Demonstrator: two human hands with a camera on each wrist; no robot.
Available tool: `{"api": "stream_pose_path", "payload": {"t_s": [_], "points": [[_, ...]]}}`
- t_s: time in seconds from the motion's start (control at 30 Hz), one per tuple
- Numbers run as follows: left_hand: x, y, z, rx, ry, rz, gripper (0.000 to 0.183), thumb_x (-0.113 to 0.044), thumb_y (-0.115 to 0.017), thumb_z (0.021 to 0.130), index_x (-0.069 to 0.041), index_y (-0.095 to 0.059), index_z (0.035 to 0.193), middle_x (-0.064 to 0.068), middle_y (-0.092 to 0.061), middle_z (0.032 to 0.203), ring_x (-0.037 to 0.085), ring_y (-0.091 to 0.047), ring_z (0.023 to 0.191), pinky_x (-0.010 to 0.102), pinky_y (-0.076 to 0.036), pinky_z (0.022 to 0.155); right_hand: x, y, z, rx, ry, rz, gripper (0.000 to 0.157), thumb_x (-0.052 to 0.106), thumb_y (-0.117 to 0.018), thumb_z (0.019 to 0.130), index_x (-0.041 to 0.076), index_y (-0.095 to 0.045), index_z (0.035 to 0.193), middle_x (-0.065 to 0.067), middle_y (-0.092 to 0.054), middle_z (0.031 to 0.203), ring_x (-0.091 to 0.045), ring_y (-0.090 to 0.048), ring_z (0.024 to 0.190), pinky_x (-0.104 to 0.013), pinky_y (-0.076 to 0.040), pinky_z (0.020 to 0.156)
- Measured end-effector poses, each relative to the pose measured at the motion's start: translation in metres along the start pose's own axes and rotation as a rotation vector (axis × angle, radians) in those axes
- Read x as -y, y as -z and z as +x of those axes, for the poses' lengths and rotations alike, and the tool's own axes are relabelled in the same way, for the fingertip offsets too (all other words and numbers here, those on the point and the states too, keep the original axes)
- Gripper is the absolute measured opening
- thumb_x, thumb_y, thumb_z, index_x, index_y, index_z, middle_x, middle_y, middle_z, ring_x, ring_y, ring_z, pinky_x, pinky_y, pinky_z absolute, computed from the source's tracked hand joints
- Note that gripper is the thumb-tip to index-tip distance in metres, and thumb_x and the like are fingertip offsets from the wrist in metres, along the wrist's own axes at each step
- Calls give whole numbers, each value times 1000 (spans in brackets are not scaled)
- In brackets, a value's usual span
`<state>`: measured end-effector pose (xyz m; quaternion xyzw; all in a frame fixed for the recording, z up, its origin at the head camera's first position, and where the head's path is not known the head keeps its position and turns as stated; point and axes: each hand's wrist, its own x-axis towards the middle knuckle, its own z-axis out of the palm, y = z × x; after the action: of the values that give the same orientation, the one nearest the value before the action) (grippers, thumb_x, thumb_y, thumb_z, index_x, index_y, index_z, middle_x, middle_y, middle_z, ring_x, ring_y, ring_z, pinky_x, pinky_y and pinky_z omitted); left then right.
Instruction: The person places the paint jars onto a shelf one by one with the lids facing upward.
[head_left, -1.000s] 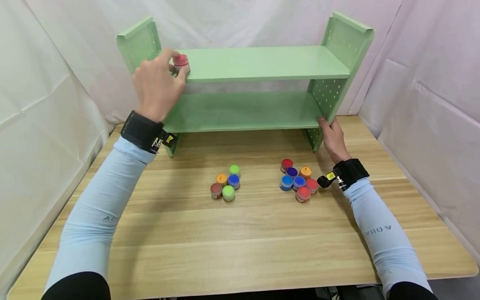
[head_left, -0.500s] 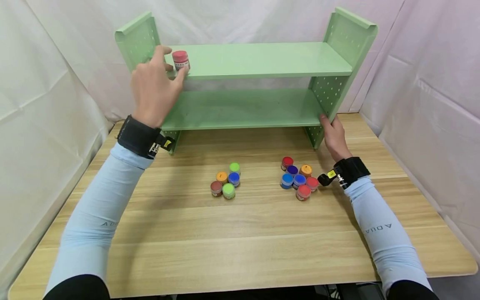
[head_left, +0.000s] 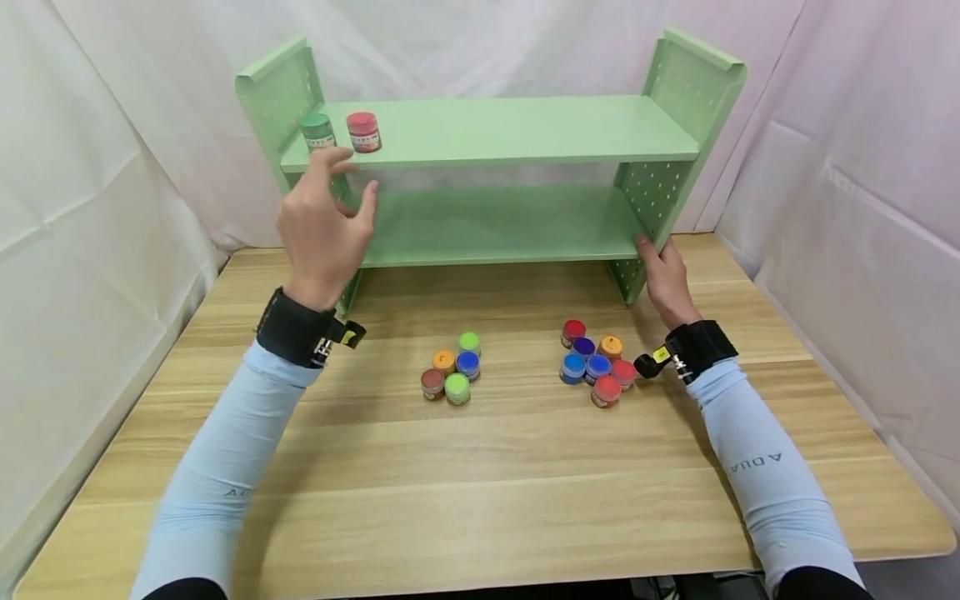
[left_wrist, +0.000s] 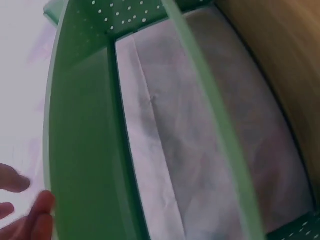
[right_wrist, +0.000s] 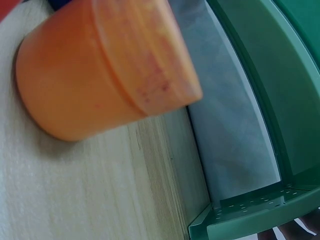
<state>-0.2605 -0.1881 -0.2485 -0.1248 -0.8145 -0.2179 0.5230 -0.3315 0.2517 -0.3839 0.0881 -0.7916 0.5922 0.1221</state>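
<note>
Two small paint jars stand side by side at the left end of the green rack's (head_left: 495,129) upper shelf: a green-lidded jar (head_left: 318,132) and a pink-lidded jar (head_left: 363,133). Just below and in front of them is my left hand (head_left: 321,233), thumb and fingers spread with nothing between them. In the left wrist view its fingertips (left_wrist: 44,202) show at the lower left, beside the shelf edge. My right hand (head_left: 669,287) grips the rack's right side panel near the lower shelf, thumb in front; its other fingers (right_wrist: 295,231) show past the panel in the right wrist view.
On the wooden table (head_left: 480,483) stand two clusters of several jars. The left one includes an orange-lidded jar (head_left: 443,360); the right one includes a red-lidded jar (head_left: 607,390) and an orange jar (right_wrist: 90,75) close to the right wrist camera. White curtains (head_left: 97,208) surround the table.
My left hand has let go of the pink-lidded jar on the upper shelf and drawn back down toward me, uncovering the green-lidded jar. The right hand stays on the rack.
</note>
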Motion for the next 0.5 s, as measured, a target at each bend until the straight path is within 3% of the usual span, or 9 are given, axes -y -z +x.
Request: {"api": "stream_pose_path", "payload": {"t_s": [0.1, 0.23, 0.37, 0.5], "points": [[-2, -6, -11, -18, -94, -88, 28, -25, -63, 89, -3, -63, 107, 5, -71, 91, 14, -54, 46, 29, -36, 42, 1, -1, 0, -12, 2, 0, 60, 44, -38, 101, 24, -18, 154, -2, -29, 151, -17, -30, 132, -45, -24, 105], [-4, -19, -23, 111, -161, -193, 24, -23, -64, 89, -3, -64, 101, 5, -70, 83, 10, -54, 46, 26, -40, 44, 2, -1, 0, -22, 8, 6, 61, 44, -39, 101, 22, -19, 154, -3, -30, 151, -17, -31, 131, -44, -25, 105], [-3, -35, -39, 358, -214, -278, 23, -23, -66, 88, -5, -64, 101, 3, -69, 80, 8, -56, 50, 24, -43, 47, 2, -1, -1, -26, 14, 19, 60, 43, -39, 101, 22, -20, 154, -3, -31, 150, -16, -32, 131, -42, -25, 105], [-2, -48, -59, 736, -222, -291, 29, -34, -67, 87, -10, -66, 103, -2, -68, 81, 5, -58, 60, 23, -46, 56, 2, 0, -2, -31, 9, 4, 60, 44, -39, 100, 24, -20, 154, -2, -31, 150, -15, -31, 131, -41, -25, 105]]}}
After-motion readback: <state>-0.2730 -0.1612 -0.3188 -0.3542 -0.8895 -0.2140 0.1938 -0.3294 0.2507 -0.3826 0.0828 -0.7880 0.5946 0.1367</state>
